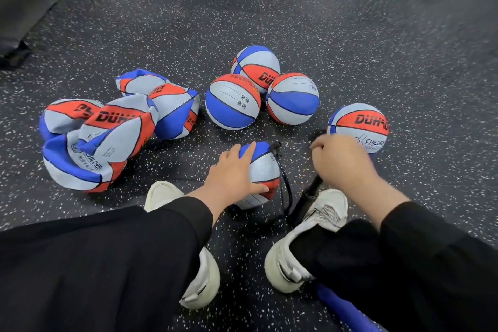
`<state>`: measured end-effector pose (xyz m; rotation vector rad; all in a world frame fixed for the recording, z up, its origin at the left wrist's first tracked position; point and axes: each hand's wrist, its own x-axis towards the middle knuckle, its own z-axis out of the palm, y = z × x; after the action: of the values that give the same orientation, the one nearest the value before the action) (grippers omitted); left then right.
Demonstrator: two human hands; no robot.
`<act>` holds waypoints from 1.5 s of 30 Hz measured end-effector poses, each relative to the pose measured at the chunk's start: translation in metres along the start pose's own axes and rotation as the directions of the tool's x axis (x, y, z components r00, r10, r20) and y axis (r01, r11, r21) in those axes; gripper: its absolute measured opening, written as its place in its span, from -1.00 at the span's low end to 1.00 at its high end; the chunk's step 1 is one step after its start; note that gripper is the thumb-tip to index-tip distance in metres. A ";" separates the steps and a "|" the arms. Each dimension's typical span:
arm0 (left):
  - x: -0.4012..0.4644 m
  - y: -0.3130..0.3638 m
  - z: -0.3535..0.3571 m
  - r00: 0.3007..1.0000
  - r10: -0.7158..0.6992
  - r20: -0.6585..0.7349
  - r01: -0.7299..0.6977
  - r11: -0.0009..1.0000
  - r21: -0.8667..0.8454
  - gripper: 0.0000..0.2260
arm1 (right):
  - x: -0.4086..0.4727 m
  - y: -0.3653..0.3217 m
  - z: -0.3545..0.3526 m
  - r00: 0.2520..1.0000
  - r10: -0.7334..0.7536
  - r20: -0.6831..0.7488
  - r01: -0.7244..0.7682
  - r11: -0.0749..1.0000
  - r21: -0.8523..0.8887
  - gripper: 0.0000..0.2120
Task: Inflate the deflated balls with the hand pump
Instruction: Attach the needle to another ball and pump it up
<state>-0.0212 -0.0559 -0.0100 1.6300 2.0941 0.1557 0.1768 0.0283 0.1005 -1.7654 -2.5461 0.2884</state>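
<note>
Our left hand (231,172) lies spread over the ball (260,170) between our feet, fingers straight and pressing, so that the ball stays put while air goes in. Our right hand (341,162) is curled in a fist at the top of the hand pump (305,201), presumably round its handle, which the fist hides. The pump's black barrel slants down toward our right shoe (304,234), probably braced there for steadiness. A thin black hose (284,183) loops from the pump base up to the ball's top, where it plugs in. This ball looks partly filled, so we judge pumping is under way.

From the ball, four round balls (292,98) sit at twelve to two o'clock, apparently finished and set aside. A heap of crumpled flat ones (107,132) waits at ten o'clock on the speckled floor (188,21).
</note>
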 end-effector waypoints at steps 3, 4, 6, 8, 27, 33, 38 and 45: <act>-0.001 0.000 0.001 1.000 0.002 -0.018 -0.002 1.000 0.016 0.03 | 0.009 0.000 -0.018 1.000 -0.008 -0.004 0.008 1.000 -0.010 -0.68; -0.001 -0.001 0.002 1.000 0.003 -0.029 -0.002 1.000 0.021 0.02 | 0.007 0.002 -0.014 0.999 -0.004 -0.047 0.004 1.000 -0.005 -0.68; -0.002 -0.001 0.004 0.999 0.008 -0.046 -0.007 1.000 0.022 0.02 | -0.003 0.004 0.005 0.989 0.045 -0.140 -0.042 0.999 0.022 -0.70; -0.002 0.000 0.003 0.999 0.006 -0.039 -0.006 1.000 0.011 0.02 | -0.016 0.004 0.030 0.986 0.090 -0.141 -0.088 0.996 0.021 -0.74; -0.003 0.001 -0.002 1.000 -0.010 0.005 0.010 1.000 -0.010 0.05 | 0.009 -0.005 -0.007 0.993 -0.047 -0.110 0.046 0.999 -0.005 -0.68; 0.000 0.000 0.003 1.000 0.002 -0.025 -0.002 1.000 -0.008 0.03 | -0.001 0.007 0.018 0.974 0.034 -0.223 -0.035 0.999 -0.001 -0.70; 0.002 -0.001 0.000 1.000 0.005 -0.008 -0.005 1.000 -0.008 0.03 | -0.030 0.011 0.083 0.999 -0.020 -0.051 0.016 0.997 -0.075 -0.83; -0.002 -0.003 0.001 1.000 0.006 0.014 -0.006 1.000 -0.023 0.04 | -0.028 0.014 0.088 0.994 -0.024 0.107 0.029 0.999 -0.044 -0.71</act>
<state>-0.0234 -0.0591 -0.0113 1.6194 2.0696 0.1700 0.1887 -0.0045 0.0139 -1.7767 -2.6675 0.3345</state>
